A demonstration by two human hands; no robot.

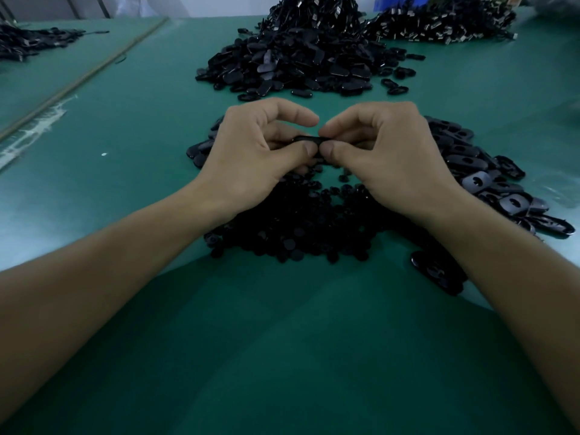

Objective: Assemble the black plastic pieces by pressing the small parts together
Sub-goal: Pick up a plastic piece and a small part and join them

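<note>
My left hand (251, 149) and my right hand (386, 152) meet at the middle of the green table. Together they pinch one flat black plastic piece (309, 139) edge-on between thumbs and curled fingers; most of it is hidden by my fingers. Under my wrists lies a heap of small round black parts (298, 227). To the right of my right hand spreads a heap of oval black pieces with holes (480, 180). A few more oval pieces (201, 149) show to the left of my left hand.
A big pile of oval black pieces (298, 64) rises at the back centre. Another pile of black parts with metal ends (445, 23) lies back right, a smaller one (28, 42) back left. A thin rod (84, 75) runs diagonally across the left side.
</note>
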